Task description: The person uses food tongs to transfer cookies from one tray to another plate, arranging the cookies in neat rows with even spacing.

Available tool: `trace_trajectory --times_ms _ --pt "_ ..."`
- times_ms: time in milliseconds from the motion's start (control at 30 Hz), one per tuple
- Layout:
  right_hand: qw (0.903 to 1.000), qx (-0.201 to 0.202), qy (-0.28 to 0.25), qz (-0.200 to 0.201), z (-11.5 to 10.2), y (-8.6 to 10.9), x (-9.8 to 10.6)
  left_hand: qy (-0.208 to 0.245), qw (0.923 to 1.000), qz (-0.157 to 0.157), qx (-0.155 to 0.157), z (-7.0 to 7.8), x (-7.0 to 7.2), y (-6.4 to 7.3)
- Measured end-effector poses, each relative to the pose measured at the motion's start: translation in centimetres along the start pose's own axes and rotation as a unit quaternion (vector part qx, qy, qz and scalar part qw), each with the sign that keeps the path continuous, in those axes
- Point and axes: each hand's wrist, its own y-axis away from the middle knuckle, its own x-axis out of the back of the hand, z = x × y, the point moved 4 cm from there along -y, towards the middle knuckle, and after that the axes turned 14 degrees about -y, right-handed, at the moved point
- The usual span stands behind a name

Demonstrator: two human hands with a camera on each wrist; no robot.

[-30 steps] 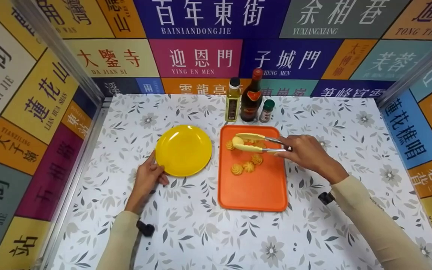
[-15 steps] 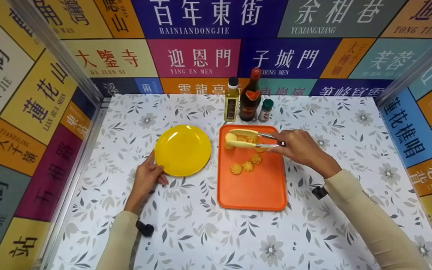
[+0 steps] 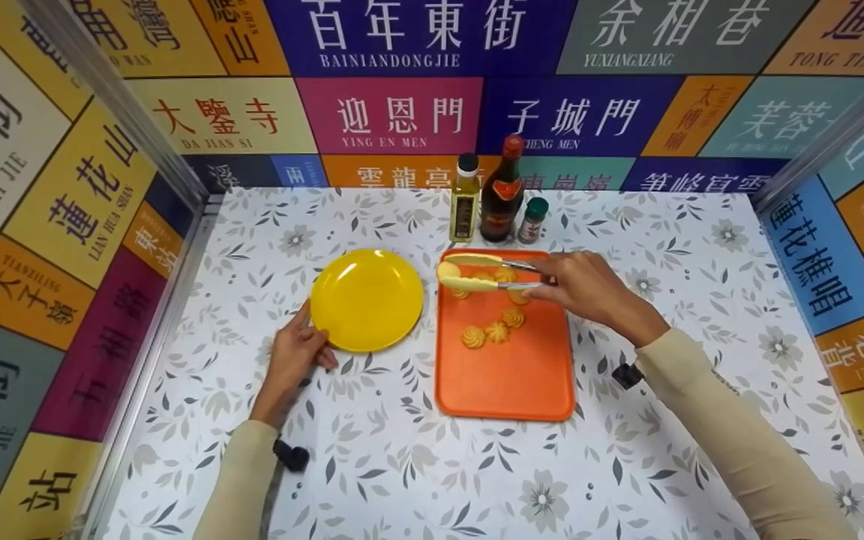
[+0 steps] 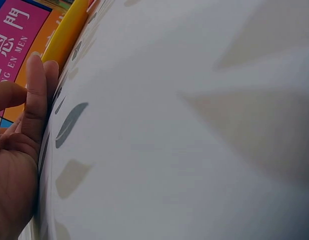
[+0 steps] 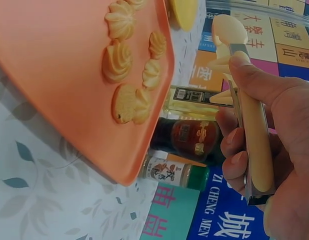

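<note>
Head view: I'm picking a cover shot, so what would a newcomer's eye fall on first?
Probably the orange tray in the middle, bearing swirled cookies, and the glossy yellow plate to its left, with the left hand at its rim. Next, perhaps, the pale yellow tongs in the right hand, over the tray's far end. Bold multicoloured panels compete behind the table.

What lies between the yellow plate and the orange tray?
In the head view, a bare strip of patterned tablecloth separates plate and tray; tongs over the tray point toward it.
</note>
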Motion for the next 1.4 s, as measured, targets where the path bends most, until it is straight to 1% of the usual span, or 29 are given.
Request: trace_trajectory --times_ms 267,533,667,767,933,1033,1233,1400 --pt "1.0 0.0 -0.001 -0.009 -0.3 -0.7 -0.5 0.005 0.9998 -0.005 -0.017 0.0 0.0 0.0" --pt "0.9998 0.021 0.003 -0.001 -0.6 -1.6 -0.8 -0.009 0.9999 -0.004 -0.011 0.0 0.0 -0.1" --pt "0.9997 0.022 -0.001 -0.007 -0.8 -2.0 -1.0 -0.012 0.9999 -0.004 -0.002 0.0 0.1 0.0" --pt "0.9997 0.015 -0.005 -0.018 -1.0 -2.4 -1.2 -0.01 0.9999 -0.002 0.003 -0.1 0.1 -0.1" --pt "0.999 -0.02 -0.014 -0.037 -1.1 -3.0 -1.5 -0.005 1.0 -0.007 0.002 0.0 0.0 -0.2" --pt "0.9984 -0.031 -0.019 -0.043 -1.1 -3.4 -1.9 0.0 1.0 -0.008 0.003 0.1 0.0 -0.2" --pt "0.9982 -0.017 -0.032 -0.048 -1.3 -4.3 -2.8 0.002 0.9999 -0.011 0.01 0.1 0.0 -0.1" --pt "0.9979 -0.001 -0.045 -0.046 -1.6 -5.0 -3.5 0.004 0.9999 -0.009 0.008 0.0 0.0 0.0"
